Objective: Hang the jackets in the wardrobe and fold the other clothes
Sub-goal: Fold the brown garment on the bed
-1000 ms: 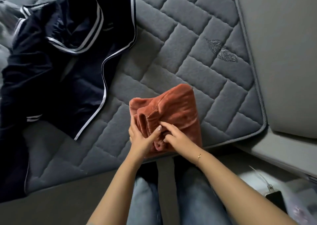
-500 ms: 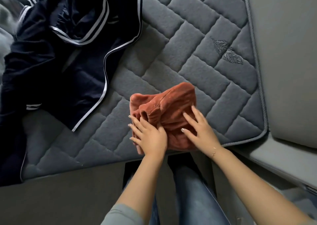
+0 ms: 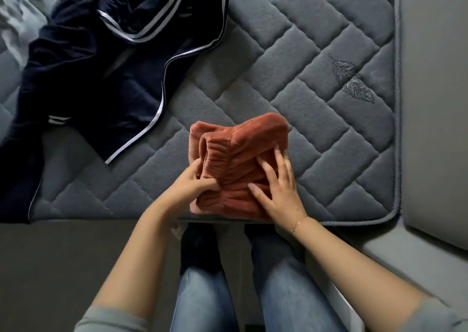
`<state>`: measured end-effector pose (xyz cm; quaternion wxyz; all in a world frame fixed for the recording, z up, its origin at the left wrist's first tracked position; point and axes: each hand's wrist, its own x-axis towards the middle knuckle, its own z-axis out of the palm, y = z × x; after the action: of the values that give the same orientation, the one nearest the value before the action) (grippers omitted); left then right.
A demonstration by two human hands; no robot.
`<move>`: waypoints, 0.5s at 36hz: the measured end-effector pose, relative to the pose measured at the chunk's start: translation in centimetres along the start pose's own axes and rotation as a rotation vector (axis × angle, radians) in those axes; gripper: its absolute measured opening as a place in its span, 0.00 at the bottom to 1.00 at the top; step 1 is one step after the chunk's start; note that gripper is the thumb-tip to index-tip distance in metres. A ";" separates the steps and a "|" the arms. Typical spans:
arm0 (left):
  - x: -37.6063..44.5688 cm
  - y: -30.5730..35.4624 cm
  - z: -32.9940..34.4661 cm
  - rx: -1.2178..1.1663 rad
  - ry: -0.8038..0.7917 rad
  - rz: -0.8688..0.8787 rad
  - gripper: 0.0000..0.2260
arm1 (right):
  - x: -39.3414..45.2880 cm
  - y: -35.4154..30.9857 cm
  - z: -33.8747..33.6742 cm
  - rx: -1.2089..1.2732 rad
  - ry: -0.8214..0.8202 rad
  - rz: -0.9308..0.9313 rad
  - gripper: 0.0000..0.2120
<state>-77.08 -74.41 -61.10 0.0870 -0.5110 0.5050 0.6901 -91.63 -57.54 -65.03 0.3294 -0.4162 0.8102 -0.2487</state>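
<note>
I see open mattress [image 3: 316, 83] to the right of and beyond the folded rust garment [image 3: 243, 159], bare quilting right up to the corded edge. On the left, the navy jacket [image 3: 101, 73] sprawls over the far-left mattress, its white-piped hem near the garment but apart, with a strip of quilting between them. Both hands sit on the garment at the mattress's near edge, above my knees.
</note>
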 end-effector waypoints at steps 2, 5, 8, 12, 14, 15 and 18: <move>0.0 -0.8 -0.9 -0.043 -0.001 0.046 0.28 | 0.4 -0.4 -0.1 0.069 0.052 0.031 0.28; 0.8 -2.3 -1.5 -0.099 0.089 0.077 0.24 | 2.0 -0.7 -0.6 0.060 0.226 -0.006 0.15; 1.6 -3.2 -1.2 -0.152 0.175 0.117 0.23 | 4.1 -0.4 -1.0 0.139 0.325 0.041 0.12; 2.4 -4.9 -0.5 -0.178 0.328 0.085 0.41 | 6.4 0.7 -2.0 0.527 0.235 0.386 0.32; 2.4 -6.0 -0.3 -0.239 0.364 0.007 0.42 | 7.0 1.5 -2.0 0.684 0.081 0.475 0.43; 2.4 -6.4 -0.3 -0.289 0.360 -0.030 0.43 | 7.2 1.8 -1.8 0.704 0.008 0.465 0.46; 2.3 -7.2 -0.2 -0.385 0.299 -0.091 0.46 | 7.6 2.0 -1.2 0.822 -0.133 0.558 0.35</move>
<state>-73.43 -72.11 -67.26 -0.0566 -0.6367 0.3481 0.6858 -96.83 -62.66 -68.12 0.5709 -0.0343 0.7029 -0.4228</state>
